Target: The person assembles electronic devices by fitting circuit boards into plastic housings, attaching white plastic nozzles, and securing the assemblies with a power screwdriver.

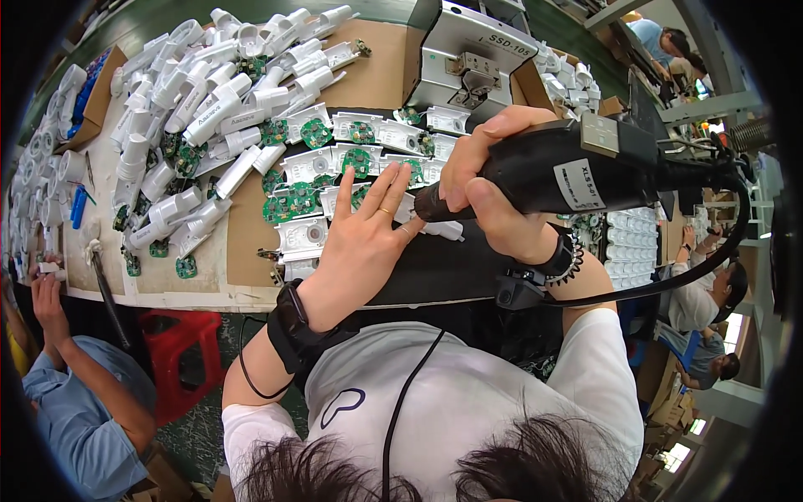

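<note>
My right hand (502,184) is wrapped round a thick black electric screwdriver (544,171), which lies tilted with its nose toward my left hand. Fingers spread, my left hand (368,234) rests over rows of white plastic housing halves (303,236), and its fingertips touch them near the screwdriver's nose. Green circuit boards (355,161) sit in and between these halves on a dark mat (368,284). What lies right under the nose and the left fingers is hidden.
A large heap of white plastic housings (219,113) covers the table's left and back. Behind the rows stands a metal-faced machine (468,63). The screwdriver's black cable (711,272) loops on the right. A person in blue (88,410) sits at the left beside a red stool (177,360).
</note>
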`<state>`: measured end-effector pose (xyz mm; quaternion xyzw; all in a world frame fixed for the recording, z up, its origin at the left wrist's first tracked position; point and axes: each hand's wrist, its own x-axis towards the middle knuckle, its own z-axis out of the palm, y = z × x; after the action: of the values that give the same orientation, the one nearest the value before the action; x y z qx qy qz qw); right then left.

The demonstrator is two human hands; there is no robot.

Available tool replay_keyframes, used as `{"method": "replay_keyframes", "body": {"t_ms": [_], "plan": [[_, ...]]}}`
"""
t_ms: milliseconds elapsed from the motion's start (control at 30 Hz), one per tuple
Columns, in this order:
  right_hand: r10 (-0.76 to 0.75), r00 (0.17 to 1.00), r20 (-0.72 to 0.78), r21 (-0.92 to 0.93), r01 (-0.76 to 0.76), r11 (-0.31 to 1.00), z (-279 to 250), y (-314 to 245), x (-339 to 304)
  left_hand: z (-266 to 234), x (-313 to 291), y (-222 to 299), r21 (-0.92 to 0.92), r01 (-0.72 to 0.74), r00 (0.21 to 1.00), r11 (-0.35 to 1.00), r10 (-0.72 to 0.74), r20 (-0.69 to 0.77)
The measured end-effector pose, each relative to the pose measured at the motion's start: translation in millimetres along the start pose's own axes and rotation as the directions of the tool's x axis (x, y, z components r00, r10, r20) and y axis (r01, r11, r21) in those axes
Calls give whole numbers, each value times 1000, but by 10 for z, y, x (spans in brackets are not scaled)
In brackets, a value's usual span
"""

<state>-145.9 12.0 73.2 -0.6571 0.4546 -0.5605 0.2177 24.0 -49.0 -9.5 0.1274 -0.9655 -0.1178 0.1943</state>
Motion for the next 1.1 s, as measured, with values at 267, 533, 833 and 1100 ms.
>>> {"method": "replay_keyframes", "body": {"t_ms": [267, 533, 833, 1100], "plan": [[16, 1000, 5, 55, -16, 998, 24, 30, -5, 27, 0, 6, -19, 31, 999, 999, -31, -31], [30, 999, 33, -38, -29, 999, 17, 39, -38, 39, -5, -4, -32, 45, 998, 998, -46, -32], [70, 997, 37, 55, -72, 996, 41, 75, -39, 9, 4, 12, -15, 56, 998, 998, -56, -4], [85, 995, 54, 122, -91, 988, 25, 129, -34, 24, -2, 33, 4, 65, 998, 998, -65, -1]]}}
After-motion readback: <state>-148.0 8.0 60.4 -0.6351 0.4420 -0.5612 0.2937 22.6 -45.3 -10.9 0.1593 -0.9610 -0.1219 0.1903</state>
